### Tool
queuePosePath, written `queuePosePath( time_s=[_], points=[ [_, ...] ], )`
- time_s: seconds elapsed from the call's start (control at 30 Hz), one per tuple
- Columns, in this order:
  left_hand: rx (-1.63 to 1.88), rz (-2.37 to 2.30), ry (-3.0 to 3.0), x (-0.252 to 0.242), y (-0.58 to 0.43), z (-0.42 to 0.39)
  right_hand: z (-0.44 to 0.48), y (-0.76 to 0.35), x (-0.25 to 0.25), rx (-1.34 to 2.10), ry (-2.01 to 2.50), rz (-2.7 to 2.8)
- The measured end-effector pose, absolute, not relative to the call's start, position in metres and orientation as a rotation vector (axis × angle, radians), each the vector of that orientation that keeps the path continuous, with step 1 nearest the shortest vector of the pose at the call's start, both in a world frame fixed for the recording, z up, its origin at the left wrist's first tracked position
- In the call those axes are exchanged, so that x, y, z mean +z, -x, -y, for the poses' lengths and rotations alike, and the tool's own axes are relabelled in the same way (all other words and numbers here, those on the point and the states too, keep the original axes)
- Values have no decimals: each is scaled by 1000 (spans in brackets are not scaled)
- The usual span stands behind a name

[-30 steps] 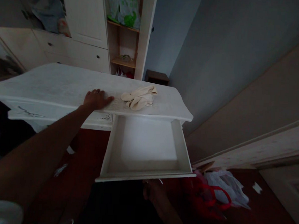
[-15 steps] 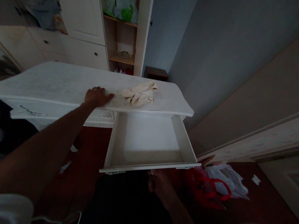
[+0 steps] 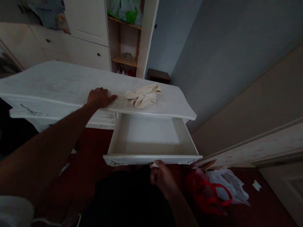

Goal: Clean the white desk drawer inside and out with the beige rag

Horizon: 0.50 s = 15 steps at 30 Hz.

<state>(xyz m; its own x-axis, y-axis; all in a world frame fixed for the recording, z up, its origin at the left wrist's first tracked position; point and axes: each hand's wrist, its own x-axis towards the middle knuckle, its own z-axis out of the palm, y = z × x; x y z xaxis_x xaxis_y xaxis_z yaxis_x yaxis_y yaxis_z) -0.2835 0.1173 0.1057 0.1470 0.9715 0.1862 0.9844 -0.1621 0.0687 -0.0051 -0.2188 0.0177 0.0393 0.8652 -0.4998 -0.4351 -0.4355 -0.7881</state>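
Note:
My left hand (image 3: pixel 99 97) lies flat on the top of a white desk (image 3: pixel 66 77), fingers spread and thumb pointing right. Just right of it sits a crumpled cream cloth (image 3: pixel 143 96). Below the cloth a white drawer (image 3: pixel 152 136) stands pulled out, with nothing visible inside. My right hand (image 3: pixel 163 178) is at the middle of the drawer front, its fingers closed round a small whitish drawer knob (image 3: pixel 154 165). The knob is mostly covered by the fingers.
A red bag (image 3: pixel 205 192) and a white plastic bag (image 3: pixel 230 185) lie on the dark red floor to the right. Behind the desk are a white cabinet (image 3: pixel 90 20) with open shelves and a grey wall (image 3: pixel 221 63). A white cable (image 3: pixel 47 221) is at lower left.
The drawer has slid inward a little, toward the desk, with my right hand moving forward on its knob. My left hand stays in place on the desktop.

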Motion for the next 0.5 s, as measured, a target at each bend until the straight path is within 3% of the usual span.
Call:
queuePosePath(
  time_s=[0.5],
  points=[
    [-339,2045,2248,109,279,-104,118,-7,19,1569,1233,533]
  ],
)
